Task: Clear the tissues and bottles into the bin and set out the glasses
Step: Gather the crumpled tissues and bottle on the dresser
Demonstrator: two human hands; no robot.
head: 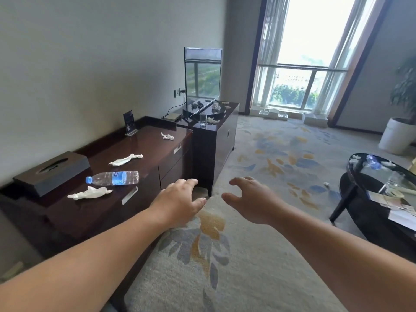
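The fingers of the left hand (180,201) and of the right hand (249,199) are hanging apart and loosely bent, holding nothing, over the beige patterned carpet (247,255) in front of the long dark brown wooden sideboard (144,158). On the sideboard, a clear plastic bottle with blue cap (113,178) is lying on its side between a crumpled white tissue (90,192) and a second tissue (125,159). A third tissue (167,136) is lying near the sideboard's far end. Just beyond that end, a clear drinking glass (203,120) is standing on a taller dark cabinet (213,140).

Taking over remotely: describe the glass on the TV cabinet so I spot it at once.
Find the television on the taller dark cabinet near the window. The glass stands at that cabinet's front corner. It is the only clear, upright thing there; beside it lies a crumpled white tissue.
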